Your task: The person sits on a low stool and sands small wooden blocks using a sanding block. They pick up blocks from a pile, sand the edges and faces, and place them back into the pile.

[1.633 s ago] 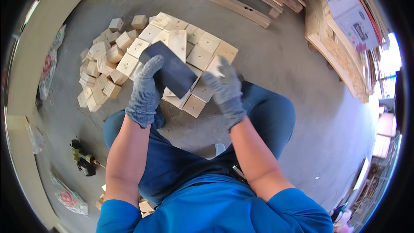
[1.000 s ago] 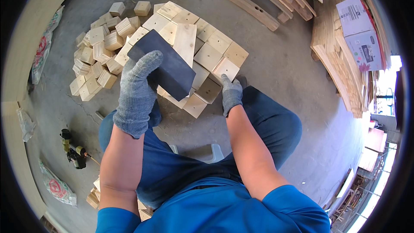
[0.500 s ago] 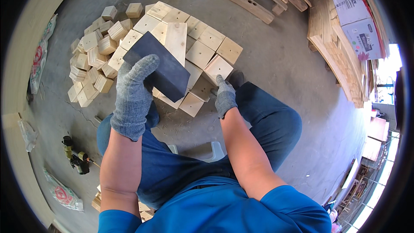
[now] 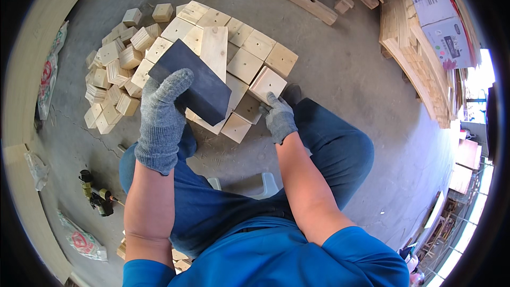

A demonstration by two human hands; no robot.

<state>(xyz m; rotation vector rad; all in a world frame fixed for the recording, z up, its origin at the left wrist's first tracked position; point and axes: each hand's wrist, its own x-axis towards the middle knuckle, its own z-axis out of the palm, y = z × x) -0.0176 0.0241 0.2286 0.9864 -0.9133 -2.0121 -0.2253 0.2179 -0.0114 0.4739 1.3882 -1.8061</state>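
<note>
My left hand (image 4: 166,95), in a grey knit glove, is closed round a dark, flat rectangular block (image 4: 194,81) and holds it over the wood, thumb across its upper face. My gloved right hand (image 4: 279,116) grips the near edge of a pale wooden block (image 4: 268,83), which has a small hole in its top and sits at the right side of the group. Beneath and around it, similar wooden blocks (image 4: 258,45) stand close together in rows. A longer wooden board (image 4: 214,48) lies on them, partly hidden by the dark block.
A loose heap of wooden blocks (image 4: 119,66) lies to the left. Near my left knee, a power tool (image 4: 95,194) rests on the concrete floor. Stacked planks and a cardboard box (image 4: 443,26) occupy the far right. Printed plastic bags (image 4: 79,239) lie along the left side.
My right hand has shifted slightly to the right, its fingers still at the wooden block. The dark block stays in my left hand, almost unmoved.
</note>
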